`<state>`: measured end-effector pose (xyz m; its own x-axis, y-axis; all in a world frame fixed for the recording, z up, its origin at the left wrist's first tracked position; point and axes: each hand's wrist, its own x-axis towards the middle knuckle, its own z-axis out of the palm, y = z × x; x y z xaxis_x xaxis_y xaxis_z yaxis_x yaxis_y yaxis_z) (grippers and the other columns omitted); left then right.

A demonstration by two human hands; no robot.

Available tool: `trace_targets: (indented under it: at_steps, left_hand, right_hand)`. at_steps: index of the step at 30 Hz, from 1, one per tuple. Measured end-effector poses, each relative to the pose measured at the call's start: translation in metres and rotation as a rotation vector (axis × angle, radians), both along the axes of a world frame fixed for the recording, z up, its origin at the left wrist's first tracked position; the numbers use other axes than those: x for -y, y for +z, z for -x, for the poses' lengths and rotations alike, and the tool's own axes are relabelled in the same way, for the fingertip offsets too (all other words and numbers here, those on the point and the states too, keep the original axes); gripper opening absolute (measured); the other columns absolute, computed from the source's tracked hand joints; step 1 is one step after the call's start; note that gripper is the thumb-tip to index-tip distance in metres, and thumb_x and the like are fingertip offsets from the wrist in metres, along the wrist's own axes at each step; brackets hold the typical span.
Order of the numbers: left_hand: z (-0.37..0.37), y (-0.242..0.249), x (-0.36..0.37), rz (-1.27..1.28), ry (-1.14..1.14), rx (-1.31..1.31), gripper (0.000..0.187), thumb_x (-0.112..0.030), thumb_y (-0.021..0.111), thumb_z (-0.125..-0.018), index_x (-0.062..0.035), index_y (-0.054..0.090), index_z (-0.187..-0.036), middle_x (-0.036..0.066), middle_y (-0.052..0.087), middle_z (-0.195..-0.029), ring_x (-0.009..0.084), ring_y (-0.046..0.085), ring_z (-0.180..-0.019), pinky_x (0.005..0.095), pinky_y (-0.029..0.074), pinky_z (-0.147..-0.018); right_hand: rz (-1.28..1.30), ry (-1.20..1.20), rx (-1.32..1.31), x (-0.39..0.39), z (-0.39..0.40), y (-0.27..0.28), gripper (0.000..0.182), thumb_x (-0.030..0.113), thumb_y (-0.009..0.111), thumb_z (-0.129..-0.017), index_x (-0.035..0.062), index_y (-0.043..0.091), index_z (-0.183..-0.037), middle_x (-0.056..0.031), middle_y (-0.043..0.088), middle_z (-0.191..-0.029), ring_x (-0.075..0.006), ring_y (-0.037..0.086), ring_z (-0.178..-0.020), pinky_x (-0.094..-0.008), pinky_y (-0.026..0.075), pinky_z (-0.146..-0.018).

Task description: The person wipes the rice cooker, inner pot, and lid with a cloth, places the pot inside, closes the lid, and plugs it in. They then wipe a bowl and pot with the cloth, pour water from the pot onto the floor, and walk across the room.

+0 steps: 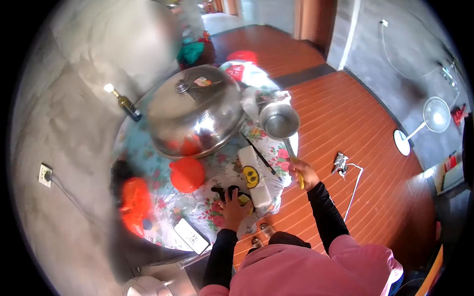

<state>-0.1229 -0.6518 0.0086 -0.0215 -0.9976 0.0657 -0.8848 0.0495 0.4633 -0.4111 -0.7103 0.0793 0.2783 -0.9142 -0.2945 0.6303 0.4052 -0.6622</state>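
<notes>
A small metal saucepan is held by its yellow handle in my right hand, over the table's right edge; no contents can be made out in it. My left hand rests on a dark object with a yellow part at the table's near side, its fingers over it. Right beside that hand lies a white packet with a yellow and black face design. A thin black stick lies beyond the packet.
On the flowered tablecloth stand a large steel dome lid, a red bowl-like item, an orange bag, a phone and a dark bottle. A white fan and a cable are at right.
</notes>
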Motion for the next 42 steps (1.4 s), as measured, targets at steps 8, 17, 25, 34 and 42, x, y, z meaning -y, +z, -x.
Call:
trace_targets:
  at_steps: [8, 17, 25, 34, 42]
  left_hand:
    - [-0.014, -0.004, 0.008, -0.025, -0.132, -0.18, 0.056, -0.029, 0.063, -0.065, -0.0059, 0.049, -0.114, 0.018, 0.052, -0.114, 0.0359, 0.047, -0.108, 0.0526, 0.03, -0.094]
    - [0.009, 0.042, -0.026, 0.199, -0.105, 0.114, 0.061, -0.021, 0.062, -0.072, -0.0007, 0.041, -0.126, 0.026, 0.038, -0.13, 0.0399, 0.038, -0.119, 0.0433, 0.032, -0.1]
    - [0.138, 0.026, -0.113, 0.0, -0.737, -0.279, 0.04, -0.025, 0.056, -0.079, 0.0004, 0.054, -0.11, 0.023, 0.054, -0.113, 0.0381, 0.049, -0.109, 0.0424, 0.036, -0.096]
    - [0.366, -0.046, -0.163, -0.737, -1.394, -0.09, 0.052, -0.038, 0.059, -0.082, -0.0018, 0.051, -0.119, 0.019, 0.059, -0.108, 0.03, 0.056, -0.103, 0.036, 0.044, -0.085]
    - [0.456, -0.036, -0.13, -0.787, -1.183, 0.365, 0.049, -0.038, 0.058, -0.077, -0.001, 0.056, -0.108, 0.023, 0.059, -0.103, 0.0347, 0.058, -0.096, 0.0404, 0.046, -0.08]
  right_hand:
    - [-0.004, -0.201, -0.007, -0.105, 0.04, 0.015, 0.04, 0.015, 0.055, -0.085, 0.0047, 0.04, -0.121, 0.0006, 0.043, -0.074, -0.0071, 0.043, -0.055, -0.021, 0.04, -0.046]
    - [-0.202, -0.583, -0.004, -0.279, 0.1, -0.029, 0.031, 0.014, 0.05, -0.088, 0.0031, 0.041, -0.115, -0.0007, 0.041, -0.072, -0.0091, 0.042, -0.057, -0.0223, 0.038, -0.047]
    - [-0.351, -0.957, -0.045, -0.402, 0.182, -0.073, 0.017, 0.013, 0.051, -0.086, 0.0052, 0.047, -0.1, -0.0018, 0.046, -0.069, -0.0127, 0.045, -0.055, -0.0275, 0.039, -0.048]
    - [-0.154, -1.05, 0.184, -0.499, 0.324, -0.069, 0.03, 0.013, 0.05, -0.088, 0.0044, 0.043, -0.116, 0.0005, 0.044, -0.07, -0.0075, 0.042, -0.052, -0.0203, 0.038, -0.045]
    - [-0.097, -1.256, 0.156, -0.541, 0.432, -0.072, 0.034, 0.013, 0.052, -0.087, 0.0066, 0.042, -0.118, -0.0004, 0.043, -0.07, -0.0096, 0.044, -0.055, -0.0227, 0.04, -0.044]
